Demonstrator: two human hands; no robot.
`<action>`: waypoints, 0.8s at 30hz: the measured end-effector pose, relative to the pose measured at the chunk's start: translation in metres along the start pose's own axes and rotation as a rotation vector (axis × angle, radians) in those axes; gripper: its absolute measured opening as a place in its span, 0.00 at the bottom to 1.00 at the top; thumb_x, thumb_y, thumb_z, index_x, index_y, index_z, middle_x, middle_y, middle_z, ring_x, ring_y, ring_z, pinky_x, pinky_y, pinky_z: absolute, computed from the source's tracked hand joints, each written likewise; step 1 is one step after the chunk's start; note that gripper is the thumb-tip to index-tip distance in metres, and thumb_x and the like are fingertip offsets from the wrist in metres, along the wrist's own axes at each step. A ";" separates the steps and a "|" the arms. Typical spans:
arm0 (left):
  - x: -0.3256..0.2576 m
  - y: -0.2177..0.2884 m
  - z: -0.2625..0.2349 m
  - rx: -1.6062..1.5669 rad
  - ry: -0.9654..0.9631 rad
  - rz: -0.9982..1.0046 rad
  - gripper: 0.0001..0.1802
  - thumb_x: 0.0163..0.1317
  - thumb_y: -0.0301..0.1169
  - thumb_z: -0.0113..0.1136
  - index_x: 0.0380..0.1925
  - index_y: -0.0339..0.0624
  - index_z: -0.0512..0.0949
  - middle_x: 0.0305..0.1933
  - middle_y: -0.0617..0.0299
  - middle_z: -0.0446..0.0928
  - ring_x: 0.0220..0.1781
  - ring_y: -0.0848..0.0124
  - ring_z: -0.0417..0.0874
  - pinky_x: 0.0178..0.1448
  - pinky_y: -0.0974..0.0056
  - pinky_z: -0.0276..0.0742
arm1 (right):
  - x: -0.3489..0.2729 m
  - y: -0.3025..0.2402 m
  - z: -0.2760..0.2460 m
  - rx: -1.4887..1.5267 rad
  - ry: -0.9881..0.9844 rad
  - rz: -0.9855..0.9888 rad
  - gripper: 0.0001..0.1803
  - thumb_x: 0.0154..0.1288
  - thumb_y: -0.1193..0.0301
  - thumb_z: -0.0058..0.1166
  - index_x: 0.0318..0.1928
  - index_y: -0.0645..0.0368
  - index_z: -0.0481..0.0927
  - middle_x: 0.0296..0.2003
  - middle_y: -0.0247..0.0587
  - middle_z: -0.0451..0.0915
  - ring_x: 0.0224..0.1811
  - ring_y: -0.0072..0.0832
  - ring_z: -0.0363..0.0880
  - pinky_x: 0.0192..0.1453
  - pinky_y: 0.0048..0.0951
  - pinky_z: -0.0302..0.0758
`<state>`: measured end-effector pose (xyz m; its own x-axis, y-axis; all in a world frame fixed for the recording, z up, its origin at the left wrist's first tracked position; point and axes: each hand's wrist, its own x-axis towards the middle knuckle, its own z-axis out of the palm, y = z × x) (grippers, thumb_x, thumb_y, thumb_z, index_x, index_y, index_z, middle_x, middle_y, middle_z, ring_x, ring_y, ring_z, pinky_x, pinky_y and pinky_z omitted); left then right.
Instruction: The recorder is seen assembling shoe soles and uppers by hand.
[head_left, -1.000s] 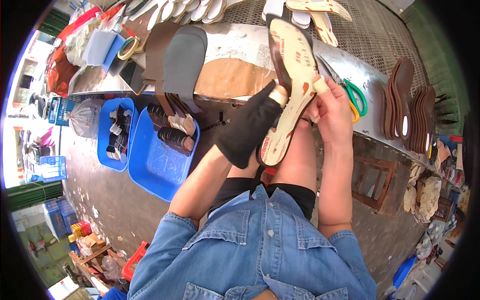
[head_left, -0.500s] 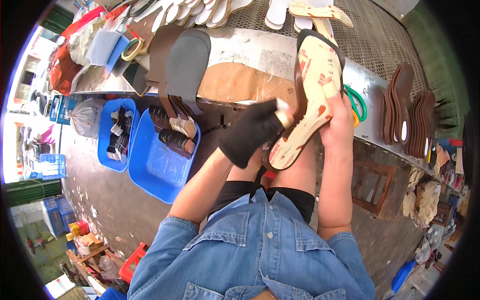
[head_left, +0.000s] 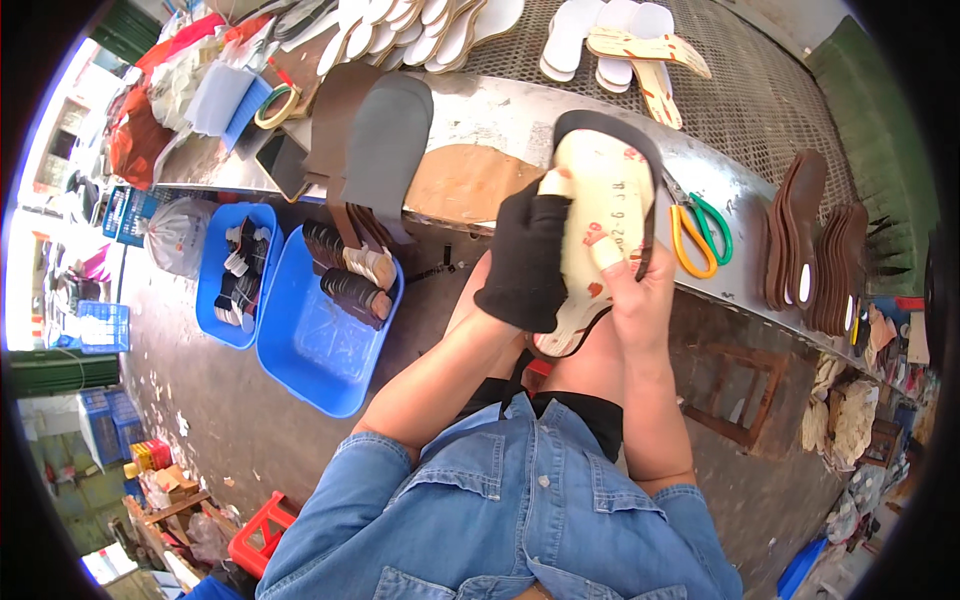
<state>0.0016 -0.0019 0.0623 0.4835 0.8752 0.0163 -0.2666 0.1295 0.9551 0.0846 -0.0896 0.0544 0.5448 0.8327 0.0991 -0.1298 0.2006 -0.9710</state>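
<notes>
Two sides of shoe sole [head_left: 612, 200] clamped by gloved left hand [head_left: 530, 255] and bare right hand [head_left: 642, 300]; dark far rim [head_left: 605, 121] best pressed evenly.

The black-gloved left hand [head_left: 530, 260] hides part of the cream, dark-edged shoe sole [head_left: 612, 185], while the view's upper edge crops the heaped white insoles [head_left: 420, 32].

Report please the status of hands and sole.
Left hand, gloved, and right hand: both gripping sole. Sole: pale face up, dark rim showing. Scissors: on bench, right of sole.
</notes>
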 end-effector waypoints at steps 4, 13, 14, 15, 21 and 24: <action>-0.010 0.020 0.000 -0.258 0.035 -0.222 0.22 0.70 0.45 0.45 0.39 0.33 0.77 0.30 0.60 0.80 0.27 0.77 0.80 0.28 0.72 0.75 | 0.013 -0.002 -0.008 0.197 -0.048 -0.031 0.14 0.67 0.65 0.51 0.41 0.66 0.79 0.32 0.34 0.81 0.32 0.16 0.76 0.36 0.19 0.73; -0.005 0.002 -0.020 -0.248 -0.187 -0.265 0.18 0.70 0.40 0.46 0.40 0.34 0.75 0.38 0.60 0.77 0.41 0.73 0.73 0.46 0.69 0.68 | 0.034 -0.011 -0.019 0.159 0.074 0.100 0.20 0.72 0.63 0.41 0.44 0.70 0.78 0.39 0.44 0.82 0.35 0.24 0.83 0.39 0.24 0.80; -0.008 0.004 -0.021 0.110 -0.207 -0.079 0.17 0.69 0.39 0.47 0.32 0.35 0.75 0.32 0.62 0.74 0.30 0.75 0.71 0.33 0.71 0.68 | 0.034 -0.012 -0.019 0.159 0.076 0.105 0.20 0.72 0.63 0.41 0.44 0.70 0.78 0.39 0.44 0.82 0.35 0.24 0.83 0.39 0.24 0.80; -0.004 -0.002 -0.019 0.213 -0.164 0.167 0.17 0.68 0.40 0.49 0.34 0.35 0.75 0.29 0.66 0.73 0.30 0.78 0.71 0.34 0.72 0.68 | 0.035 -0.012 -0.018 0.124 0.086 0.116 0.20 0.72 0.63 0.42 0.44 0.70 0.77 0.39 0.44 0.82 0.35 0.24 0.83 0.38 0.24 0.80; -0.014 -0.002 -0.049 0.076 -0.522 -0.247 0.18 0.66 0.42 0.54 0.38 0.35 0.77 0.31 0.66 0.75 0.33 0.81 0.73 0.34 0.74 0.69 | 0.056 -0.021 -0.023 0.179 0.181 0.282 0.20 0.69 0.62 0.46 0.44 0.70 0.77 0.37 0.44 0.82 0.32 0.24 0.82 0.37 0.23 0.78; -0.022 -0.015 -0.045 0.256 -0.543 0.071 0.14 0.64 0.36 0.56 0.40 0.34 0.77 0.29 0.64 0.76 0.31 0.80 0.74 0.34 0.73 0.70 | 0.064 -0.013 -0.031 0.222 0.147 0.313 0.18 0.68 0.62 0.49 0.43 0.69 0.77 0.36 0.42 0.81 0.34 0.25 0.81 0.38 0.27 0.78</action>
<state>-0.0428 -0.0018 0.0342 0.8465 0.5054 0.1675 -0.1377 -0.0960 0.9858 0.1468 -0.0547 0.0665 0.5611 0.7918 -0.2412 -0.4751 0.0695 -0.8772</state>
